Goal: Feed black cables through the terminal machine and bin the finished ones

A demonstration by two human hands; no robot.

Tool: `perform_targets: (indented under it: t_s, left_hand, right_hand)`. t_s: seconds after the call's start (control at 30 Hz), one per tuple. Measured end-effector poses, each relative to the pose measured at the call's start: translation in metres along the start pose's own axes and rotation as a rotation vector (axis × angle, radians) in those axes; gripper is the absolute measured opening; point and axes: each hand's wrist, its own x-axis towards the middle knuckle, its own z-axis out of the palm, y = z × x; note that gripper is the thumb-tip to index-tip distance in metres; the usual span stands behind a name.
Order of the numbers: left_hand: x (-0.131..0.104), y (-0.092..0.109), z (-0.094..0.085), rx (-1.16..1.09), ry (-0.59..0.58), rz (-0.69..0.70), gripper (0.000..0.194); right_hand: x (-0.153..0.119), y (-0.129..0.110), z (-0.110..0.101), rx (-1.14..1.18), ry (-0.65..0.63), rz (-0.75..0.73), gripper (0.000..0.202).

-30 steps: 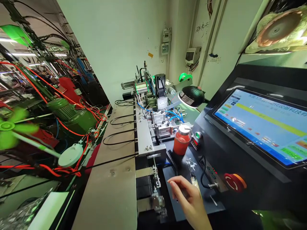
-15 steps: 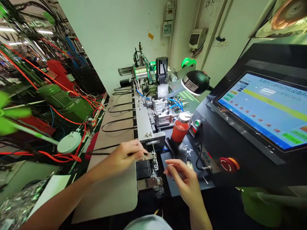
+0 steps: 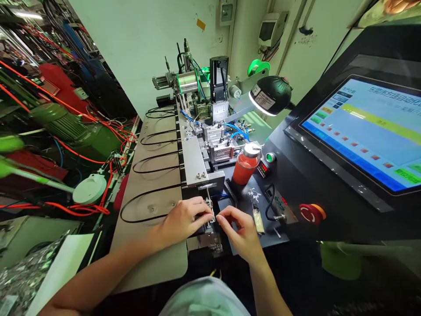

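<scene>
My left hand (image 3: pixel 192 217) is closed in a pinch over a small metal clamp fixture (image 3: pixel 210 217) at the end of the rail. A black cable (image 3: pixel 133 204) loops over the beige plate and runs in under this hand, which grips it near its end; the fingers hide the end itself. From the right, my right hand (image 3: pixel 238 230) meets it at the same fixture, thumb and forefinger pinched together. Anything between those fingertips is too small to make out. Nearer to me sits a second metal fixture (image 3: pixel 213 241).
Further loops of black cable lie along the beige plate (image 3: pixel 164 261). Behind the right hand stand a red jar (image 3: pixel 245 166) with a metal lid and a black lamp (image 3: pixel 271 94). A sloping console with a touchscreen (image 3: pixel 368 131) and red emergency button (image 3: pixel 312 213) borders the right.
My right hand has moved left and up to the fixture, close to my left fingertips. My left hand has shifted slightly right, and the nearest cable now lies as a wider loop.
</scene>
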Motion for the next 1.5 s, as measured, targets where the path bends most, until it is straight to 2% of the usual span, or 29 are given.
perform_targets:
  t_s: [0.07, 0.17, 0.23, 0.33, 0.43, 0.53, 0.63, 0.73, 0.93, 1.2, 1.3, 1.5]
  left_hand:
    - [0.001, 0.005, 0.001, -0.083, 0.007, -0.046, 0.021]
    - [0.002, 0.013, 0.007, -0.319, 0.045, -0.151, 0.025]
    - [0.001, 0.017, 0.012, -0.458, 0.056, -0.187, 0.028]
    - [-0.001, 0.018, 0.015, -0.527, 0.063, -0.195, 0.030]
    - [-0.001, 0.013, 0.011, -0.402, 0.079, -0.184, 0.030]
    - [0.002, 0.003, 0.005, -0.124, 0.120, -0.185, 0.027]
    - [0.007, -0.007, 0.002, 0.065, 0.088, -0.243, 0.026]
    - [0.010, -0.011, 0.003, 0.114, 0.019, -0.277, 0.029]
    - [0.014, -0.008, 0.006, 0.166, -0.008, -0.298, 0.030]
    - [0.021, -0.007, 0.007, 0.211, -0.021, -0.350, 0.027]
    - [0.020, -0.008, 0.007, 0.193, -0.024, -0.341, 0.027]
    - [0.016, -0.010, 0.006, 0.146, -0.019, -0.309, 0.028]
  right_hand:
    - [0.000, 0.000, 0.003, -0.030, 0.078, -0.088, 0.021]
    - [0.001, 0.001, 0.015, -0.081, 0.336, -0.308, 0.012]
    - [0.003, 0.001, 0.026, -0.129, 0.465, -0.416, 0.012]
    - [0.005, 0.000, 0.035, -0.173, 0.544, -0.438, 0.014]
    - [0.005, 0.002, 0.032, -0.144, 0.464, -0.349, 0.015]
    - [0.001, 0.009, 0.021, -0.085, 0.360, -0.182, 0.018]
    - [-0.001, 0.016, 0.011, -0.069, 0.385, -0.051, 0.020]
    - [-0.001, 0.019, 0.006, -0.075, 0.419, 0.020, 0.024]
    - [-0.001, 0.025, 0.007, -0.074, 0.394, 0.054, 0.026]
    - [0.017, 0.031, 0.013, -0.064, 0.121, 0.051, 0.031]
    - [0.023, 0.029, 0.014, -0.055, 0.105, 0.044, 0.031]
    - [0.019, 0.029, 0.010, -0.042, 0.153, 0.069, 0.029]
